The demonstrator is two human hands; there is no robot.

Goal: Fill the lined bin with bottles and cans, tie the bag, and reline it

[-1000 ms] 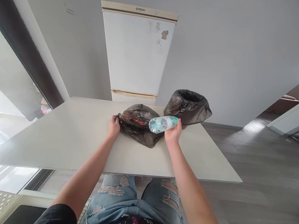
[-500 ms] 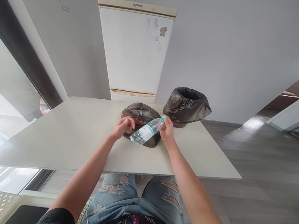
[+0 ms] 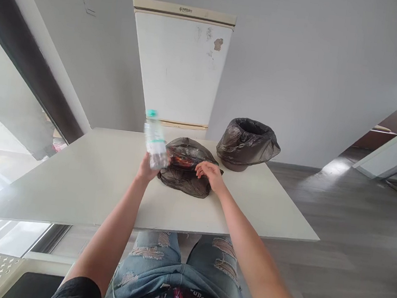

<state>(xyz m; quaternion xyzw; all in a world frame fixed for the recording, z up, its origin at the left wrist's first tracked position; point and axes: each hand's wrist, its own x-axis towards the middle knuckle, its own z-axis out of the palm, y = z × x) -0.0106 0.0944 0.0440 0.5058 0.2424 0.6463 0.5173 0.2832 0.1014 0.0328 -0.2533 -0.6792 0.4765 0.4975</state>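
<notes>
Bottle (image 3: 155,140) left of slumped bag (image 3: 187,185), left hand (image 3: 147,169) gripping lower end; low hold risks tipping. Right hand (image 3: 211,173) at bag; can't tell grip.

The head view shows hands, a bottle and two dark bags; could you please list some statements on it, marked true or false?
1. The left hand holds the bottle. True.
2. The bottle is upside down. False: its green cap is uppermost.
3. The right hand is at the nearer dark bag. True.
4. The farther dark bag is right of the nearer one. True.
5. Both dark bags lie on the floor. False: both are on the white table.
</notes>
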